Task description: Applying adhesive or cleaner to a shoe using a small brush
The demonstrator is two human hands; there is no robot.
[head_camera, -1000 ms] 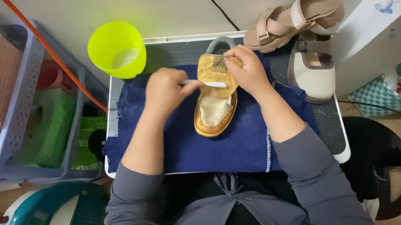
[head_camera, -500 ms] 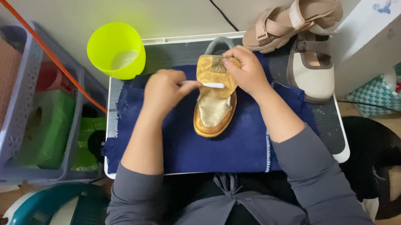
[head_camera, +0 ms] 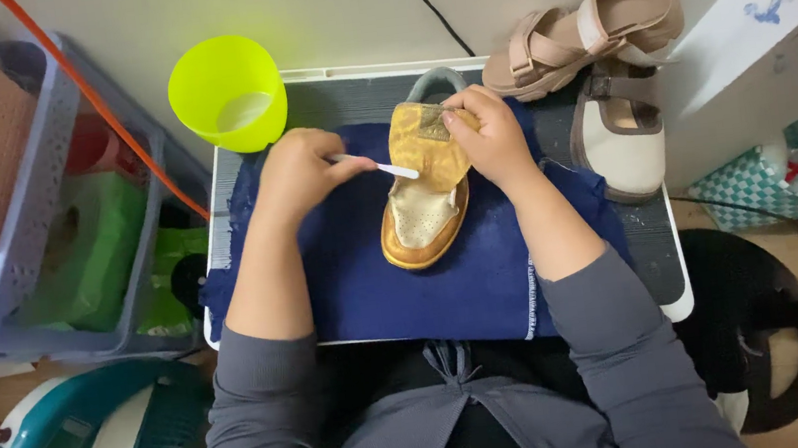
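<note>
A yellow-tan shoe [head_camera: 426,219] lies on a dark blue cloth [head_camera: 355,279] spread over a small grey-topped table [head_camera: 668,253]. My left hand [head_camera: 298,170] grips a thin white brush [head_camera: 384,167] whose tip rests against the shoe's upper. My right hand [head_camera: 486,134] pinches the shoe's folded-back top near its grey heel end. Both forearms in grey sleeves reach in from below.
A lime green cup [head_camera: 227,91] with liquid stands at the table's back left corner. A beige sandal [head_camera: 583,33] and a cream shoe [head_camera: 621,134] sit at the right. Lilac plastic baskets [head_camera: 40,235] stand at the left, a white wall panel [head_camera: 760,53] at the right.
None of note: both hands stay on the shoe, the brush shifts only slightly against its upper.
</note>
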